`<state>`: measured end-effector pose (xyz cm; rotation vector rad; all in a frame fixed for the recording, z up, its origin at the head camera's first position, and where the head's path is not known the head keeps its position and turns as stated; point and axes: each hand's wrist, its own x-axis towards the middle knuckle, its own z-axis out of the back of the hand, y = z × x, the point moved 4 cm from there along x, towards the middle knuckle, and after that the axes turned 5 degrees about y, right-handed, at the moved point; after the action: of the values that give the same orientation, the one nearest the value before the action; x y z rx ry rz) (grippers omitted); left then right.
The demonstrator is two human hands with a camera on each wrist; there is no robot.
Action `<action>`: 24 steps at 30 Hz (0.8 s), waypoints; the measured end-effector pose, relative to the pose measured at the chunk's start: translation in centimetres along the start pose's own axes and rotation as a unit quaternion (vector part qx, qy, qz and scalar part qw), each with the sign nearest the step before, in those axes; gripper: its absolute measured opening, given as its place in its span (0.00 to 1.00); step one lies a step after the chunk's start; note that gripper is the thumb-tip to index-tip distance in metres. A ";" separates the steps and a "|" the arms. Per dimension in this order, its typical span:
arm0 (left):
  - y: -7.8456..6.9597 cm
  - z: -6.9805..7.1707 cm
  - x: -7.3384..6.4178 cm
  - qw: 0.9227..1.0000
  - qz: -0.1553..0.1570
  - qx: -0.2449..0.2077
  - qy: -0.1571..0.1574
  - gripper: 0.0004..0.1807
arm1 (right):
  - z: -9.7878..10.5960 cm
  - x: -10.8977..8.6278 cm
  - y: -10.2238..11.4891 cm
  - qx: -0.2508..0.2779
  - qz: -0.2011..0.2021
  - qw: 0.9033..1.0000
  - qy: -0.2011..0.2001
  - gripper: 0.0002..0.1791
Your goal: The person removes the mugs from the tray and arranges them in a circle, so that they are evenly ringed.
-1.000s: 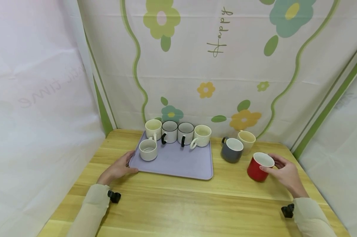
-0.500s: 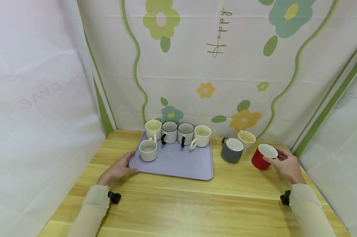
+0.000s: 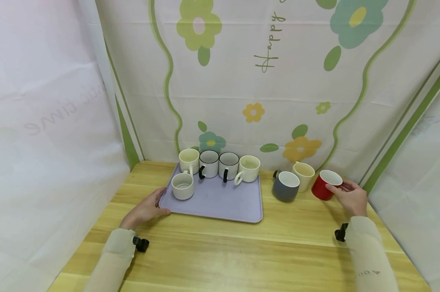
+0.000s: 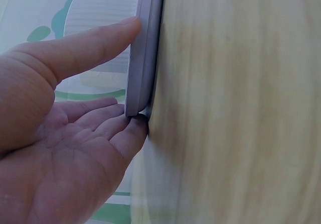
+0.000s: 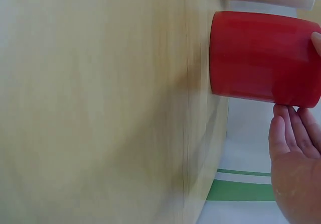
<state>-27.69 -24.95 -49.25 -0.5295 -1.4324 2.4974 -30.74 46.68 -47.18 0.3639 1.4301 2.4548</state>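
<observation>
right hand (image 3: 353, 198) clamped on red mug (image 3: 322, 188) near far right corner of desk (image 3: 223, 251) | left hand (image 3: 144, 209) pinching near left corner of lilac tray (image 3: 223, 202) | from here i'd hold the rim level, clear of the beige mug (image 3: 305, 180), and seat the base flat before releasing

The tray (image 3: 221, 200) lay with its near left corner in the left hand (image 3: 145, 209). On it, ahead and right of that hand, stood a cup (image 3: 183, 188); beyond it, four mugs (image 3: 228, 164) lined the tray's far side. Between the tray and the right hand (image 3: 351, 198), a front mug (image 3: 285, 190) stood on the table (image 3: 212, 259), with a rear mug (image 3: 305, 177) behind it, nearer that hand. An end mug (image 3: 322, 187) was in the right hand, beside the rear mug.
</observation>
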 end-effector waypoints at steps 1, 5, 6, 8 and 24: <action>0.0 0.0 0.0 1.000 0.000 0.001 0.000 0.54 | -0.1 0.2 -0.1 0.005 -0.005 1.000 -0.002 0.46; 0.2 0.0 0.1 1.000 0.005 0.003 0.000 0.54 | -0.6 1.1 -0.2 0.015 -0.015 1.000 0.000 0.48; 0.3 0.0 0.1 1.000 0.007 0.001 0.000 0.54 | -0.8 1.2 -0.1 0.014 -0.014 1.000 0.001 0.48; 0.4 0.0 0.1 1.000 0.008 0.000 0.002 0.54 | -1.0 1.4 0.0 0.008 -0.012 1.000 0.004 0.47; 0.3 0.2 -0.1 1.000 0.002 -0.004 0.007 0.55 | -2.0 2.1 0.5 -0.005 -0.014 1.000 0.019 0.48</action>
<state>-27.67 -25.27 -49.43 -0.5509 -1.4394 2.4864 -33.47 45.57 -47.60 0.2949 1.4266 2.4576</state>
